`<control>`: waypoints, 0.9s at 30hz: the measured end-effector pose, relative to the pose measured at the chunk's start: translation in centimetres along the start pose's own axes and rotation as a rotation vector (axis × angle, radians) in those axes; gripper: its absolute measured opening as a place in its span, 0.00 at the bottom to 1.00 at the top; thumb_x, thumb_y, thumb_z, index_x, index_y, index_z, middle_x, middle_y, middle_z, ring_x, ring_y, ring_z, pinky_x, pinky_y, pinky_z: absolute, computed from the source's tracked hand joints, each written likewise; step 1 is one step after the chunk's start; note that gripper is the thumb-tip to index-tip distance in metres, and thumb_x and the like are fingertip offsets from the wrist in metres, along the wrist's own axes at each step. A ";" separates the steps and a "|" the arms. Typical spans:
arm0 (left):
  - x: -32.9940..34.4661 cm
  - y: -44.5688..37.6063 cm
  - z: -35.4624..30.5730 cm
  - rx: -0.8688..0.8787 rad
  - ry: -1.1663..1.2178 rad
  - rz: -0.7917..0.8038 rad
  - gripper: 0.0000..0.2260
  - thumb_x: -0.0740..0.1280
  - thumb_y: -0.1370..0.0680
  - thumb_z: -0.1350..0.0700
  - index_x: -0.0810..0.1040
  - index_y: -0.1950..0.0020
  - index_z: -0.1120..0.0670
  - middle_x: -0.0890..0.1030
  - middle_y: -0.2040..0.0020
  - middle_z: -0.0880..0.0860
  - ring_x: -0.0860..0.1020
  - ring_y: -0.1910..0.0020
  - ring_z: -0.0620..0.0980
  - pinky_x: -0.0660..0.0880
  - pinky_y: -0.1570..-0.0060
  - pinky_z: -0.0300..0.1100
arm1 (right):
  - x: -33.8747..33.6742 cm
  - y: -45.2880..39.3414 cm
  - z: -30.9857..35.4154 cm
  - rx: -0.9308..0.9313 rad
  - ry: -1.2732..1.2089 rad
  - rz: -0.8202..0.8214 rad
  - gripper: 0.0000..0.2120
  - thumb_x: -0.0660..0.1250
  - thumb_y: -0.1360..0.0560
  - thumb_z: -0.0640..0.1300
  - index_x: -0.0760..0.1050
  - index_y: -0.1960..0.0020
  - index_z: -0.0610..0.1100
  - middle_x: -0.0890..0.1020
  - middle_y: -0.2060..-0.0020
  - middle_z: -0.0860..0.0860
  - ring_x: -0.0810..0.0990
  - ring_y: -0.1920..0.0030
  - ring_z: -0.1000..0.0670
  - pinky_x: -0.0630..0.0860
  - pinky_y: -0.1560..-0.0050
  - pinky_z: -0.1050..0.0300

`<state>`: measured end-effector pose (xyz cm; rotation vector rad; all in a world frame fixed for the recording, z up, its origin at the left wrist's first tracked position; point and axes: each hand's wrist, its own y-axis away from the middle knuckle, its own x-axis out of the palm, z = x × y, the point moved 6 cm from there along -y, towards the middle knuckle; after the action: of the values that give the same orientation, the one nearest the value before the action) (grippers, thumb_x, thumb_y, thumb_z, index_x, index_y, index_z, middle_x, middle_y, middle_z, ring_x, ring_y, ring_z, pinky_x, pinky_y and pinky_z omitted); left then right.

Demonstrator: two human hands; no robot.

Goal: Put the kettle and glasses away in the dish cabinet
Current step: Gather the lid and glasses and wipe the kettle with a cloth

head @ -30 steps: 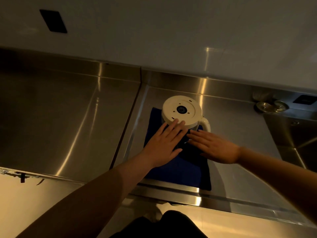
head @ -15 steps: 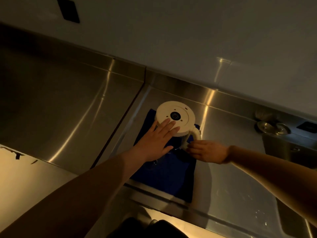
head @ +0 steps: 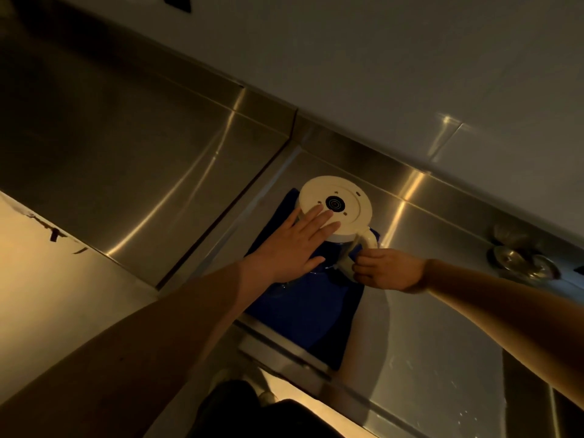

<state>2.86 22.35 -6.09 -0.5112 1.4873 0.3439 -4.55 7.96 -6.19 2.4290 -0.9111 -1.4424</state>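
A cream kettle (head: 347, 197) stands upside down on a blue cloth (head: 309, 305), its round base with a dark connector facing up. My left hand (head: 294, 248) lies flat with straight fingers on the near edge of that base. My right hand (head: 385, 270) curls around the kettle's white handle (head: 366, 245) on its right side. Clear glass shows faintly under my left hand on the cloth; its shape is hard to make out.
The cloth lies on a steel counter (head: 442, 311) with a raised steel backsplash (head: 363, 153) and grey wall behind. A second steel counter (head: 110, 153) runs to the left. A round metal fitting (head: 521, 263) sits at the right, beside a sink edge.
My right hand went from lying flat beside the kettle to curling around its handle. My left hand slid further onto the base. The view has tilted.
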 end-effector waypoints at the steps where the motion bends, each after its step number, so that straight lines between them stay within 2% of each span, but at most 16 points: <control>1: -0.2 -0.1 0.1 -0.013 0.006 -0.001 0.32 0.55 0.20 0.43 0.44 0.22 0.53 0.45 0.22 0.56 0.41 0.24 0.54 0.42 0.26 0.54 | -0.1 0.2 -0.3 0.007 -0.015 -0.006 0.15 0.79 0.42 0.44 0.83 0.56 0.50 0.83 0.59 0.53 0.81 0.54 0.52 0.74 0.44 0.57; 4: -0.9 -0.5 0.2 -0.037 0.014 -0.010 0.34 0.57 0.20 0.44 0.43 0.22 0.54 0.44 0.22 0.56 0.40 0.24 0.54 0.41 0.26 0.53 | -0.3 0.7 -1.4 0.040 -0.054 -0.036 0.17 0.80 0.41 0.42 0.82 0.53 0.49 0.82 0.56 0.52 0.80 0.51 0.49 0.75 0.43 0.54; 8: -2.3 -1.5 0.1 -0.042 0.022 -0.027 0.36 0.61 0.22 0.46 0.42 0.22 0.54 0.42 0.22 0.56 0.39 0.24 0.54 0.38 0.27 0.50 | -1.4 1.1 -3.1 0.102 -0.132 -0.151 0.15 0.77 0.37 0.39 0.81 0.51 0.47 0.81 0.54 0.49 0.79 0.49 0.47 0.75 0.41 0.51; 13: -2.8 -2.6 0.1 -0.065 -0.030 -0.006 0.40 0.65 0.24 0.46 0.43 0.22 0.54 0.39 0.23 0.58 0.37 0.25 0.59 0.39 0.27 0.52 | -2.6 1.0 -4.8 0.137 -0.221 -0.277 0.14 0.74 0.33 0.37 0.80 0.49 0.44 0.81 0.52 0.46 0.79 0.49 0.45 0.73 0.39 0.50; 16: -2.5 -3.4 0.7 -0.062 -0.085 0.028 0.43 0.68 0.26 0.45 0.41 0.22 0.51 0.34 0.24 0.58 0.33 0.26 0.60 0.40 0.27 0.55 | -2.7 1.1 -5.3 0.119 -0.277 -0.314 0.15 0.74 0.31 0.36 0.79 0.46 0.43 0.81 0.50 0.45 0.79 0.47 0.43 0.73 0.39 0.49; 21: -2.5 -4.8 0.7 -0.011 -0.111 0.032 0.45 0.70 0.28 0.47 0.42 0.22 0.49 0.31 0.26 0.57 0.31 0.27 0.60 0.40 0.29 0.55 | -2.2 1.2 -5.4 0.165 -0.309 -0.328 0.20 0.75 0.34 0.36 0.77 0.43 0.42 0.81 0.48 0.45 0.78 0.45 0.44 0.72 0.37 0.48; 27: -2.6 -5.9 0.3 0.061 -0.139 0.013 0.43 0.68 0.27 0.44 0.43 0.22 0.48 0.32 0.26 0.57 0.32 0.27 0.60 0.38 0.29 0.55 | -1.0 0.4 -5.5 0.173 -0.226 -0.222 0.26 0.75 0.33 0.40 0.74 0.36 0.48 0.80 0.47 0.49 0.77 0.44 0.47 0.71 0.38 0.50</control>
<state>6.02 17.72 -2.81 -0.4213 1.3626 0.3364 -0.46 7.36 -2.47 2.6005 -0.8640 -1.8166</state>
